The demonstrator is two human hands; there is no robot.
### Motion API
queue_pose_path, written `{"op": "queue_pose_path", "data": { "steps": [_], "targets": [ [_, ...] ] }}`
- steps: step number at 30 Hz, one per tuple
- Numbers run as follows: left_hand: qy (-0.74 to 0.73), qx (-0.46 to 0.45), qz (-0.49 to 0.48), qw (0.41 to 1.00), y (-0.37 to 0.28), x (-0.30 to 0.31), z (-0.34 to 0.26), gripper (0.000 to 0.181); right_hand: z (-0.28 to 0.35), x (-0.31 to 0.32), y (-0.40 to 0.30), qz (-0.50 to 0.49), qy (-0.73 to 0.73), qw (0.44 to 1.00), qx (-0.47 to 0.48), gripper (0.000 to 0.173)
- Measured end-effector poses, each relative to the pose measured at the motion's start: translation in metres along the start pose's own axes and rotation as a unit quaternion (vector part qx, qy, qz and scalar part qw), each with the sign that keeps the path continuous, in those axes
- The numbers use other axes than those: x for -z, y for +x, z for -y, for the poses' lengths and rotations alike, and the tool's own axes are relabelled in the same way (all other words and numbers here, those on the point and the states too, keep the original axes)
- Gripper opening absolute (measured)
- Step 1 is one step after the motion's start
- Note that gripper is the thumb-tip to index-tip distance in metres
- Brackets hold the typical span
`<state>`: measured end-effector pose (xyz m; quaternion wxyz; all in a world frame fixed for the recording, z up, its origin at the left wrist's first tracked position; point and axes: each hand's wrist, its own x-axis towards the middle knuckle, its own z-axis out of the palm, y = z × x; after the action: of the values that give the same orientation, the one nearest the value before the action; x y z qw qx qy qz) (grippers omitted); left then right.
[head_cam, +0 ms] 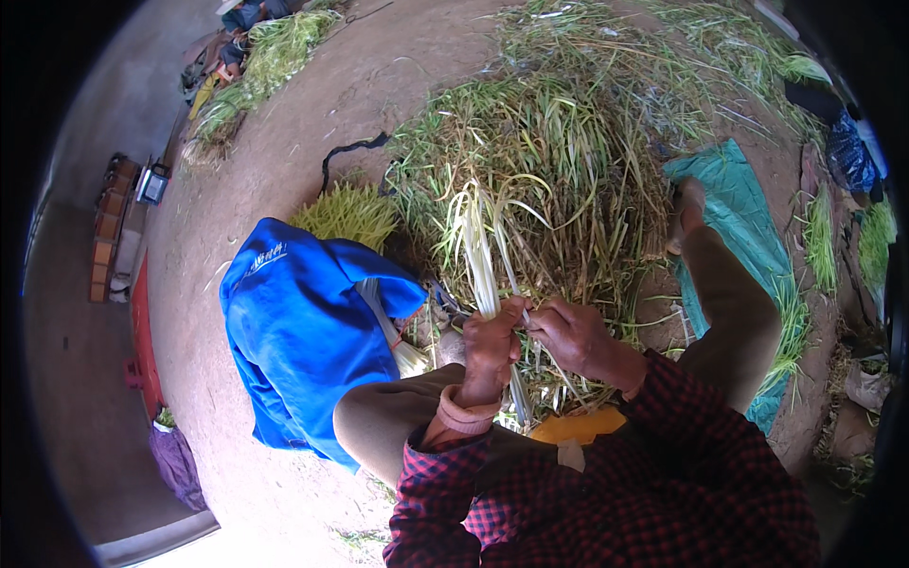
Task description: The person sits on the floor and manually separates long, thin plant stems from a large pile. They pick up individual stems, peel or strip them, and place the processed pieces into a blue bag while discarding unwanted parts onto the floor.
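My left hand [490,341] is wrapped around a bunch of pale, leafy vegetable stalks [481,266], held upright between my knees. Their white tops stick up above the fist, and the lower ends come out below it. Close beside it, my right hand [574,337] pinches a thin stalk [510,264] at the bunch's side. Beyond both hands lies a large heap of green and withered leaves [540,163]. A blue cloth garment [305,319] with white writing partly covers a thick bundle of yellow-tipped stalks [348,214] at my left.
A green plastic sheet [742,206] lies under my right foot, with loose green stalks [788,334] on it. Another person [248,18] sits at the upper left by a leafy pile [284,53]. A lamp-like device [152,184] stands by the left wall.
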<state>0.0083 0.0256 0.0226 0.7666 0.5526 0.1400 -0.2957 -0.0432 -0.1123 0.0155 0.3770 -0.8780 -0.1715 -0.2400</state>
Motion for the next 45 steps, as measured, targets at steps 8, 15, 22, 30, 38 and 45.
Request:
{"op": "queue_pose_path", "data": {
  "steps": [8,15,22,30,38,45],
  "targets": [
    [0.025,-0.034,-0.017,0.999,0.009,0.012,-0.009,0.014,0.043,0.037,-0.045,0.241,0.135,0.961,0.015,0.012],
    [0.032,-0.102,-0.106,0.989,0.012,0.015,-0.038,0.012,0.006,0.037,-0.132,0.490,0.103,0.865,-0.014,0.015],
    [0.001,-0.140,-0.080,0.987,0.011,0.020,-0.042,0.016,-0.030,0.021,-0.135,0.583,-0.042,0.792,-0.175,0.014],
    [0.018,-0.115,-0.069,0.991,0.011,0.016,-0.033,0.016,0.030,0.019,-0.026,0.176,0.387,0.840,-0.337,0.029],
    [-0.018,-0.108,-0.110,0.988,0.012,0.021,-0.027,0.015,0.026,0.002,-0.058,0.258,0.355,0.830,-0.343,0.025],
    [-0.182,-0.120,0.087,0.972,0.004,0.053,-0.047,0.026,0.002,0.025,-0.071,0.206,0.289,0.885,-0.302,0.024]
  ]
}}
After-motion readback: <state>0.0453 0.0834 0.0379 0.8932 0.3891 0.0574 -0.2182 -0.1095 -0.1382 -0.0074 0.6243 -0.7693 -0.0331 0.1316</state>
